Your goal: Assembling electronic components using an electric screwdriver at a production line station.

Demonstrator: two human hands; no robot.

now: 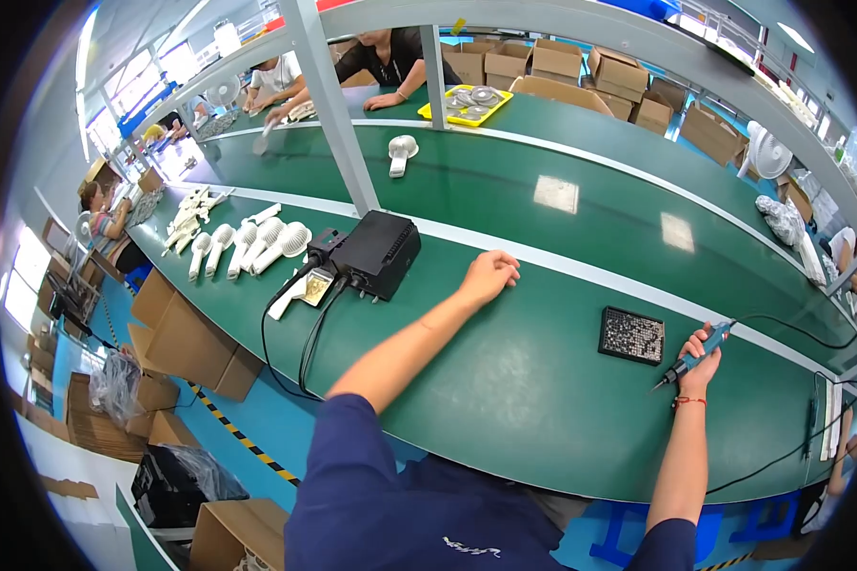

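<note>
In my right hand (699, 362), at the right side of the green workbench (524, 381), is a blue electric screwdriver (703, 354); its thin bit points down to the left. A black tray (632, 335) of small metal screws lies just left of that hand. My left hand (489, 276) is over the middle of the bench, near the pale strip along its far edge. Its fingers are curled in, and whatever they may hold is hidden. A black box-shaped power unit (379, 255) with cables stands to the left of this hand.
Several white handheld fan bodies (257, 243) lie at the left, beside white plastic parts (192, 217). A metal post (328, 105) rises behind the power unit. Across the bench are one white fan (402, 155), a yellow tray (467, 105) and co-workers. The screwdriver's cable (800, 322) runs right.
</note>
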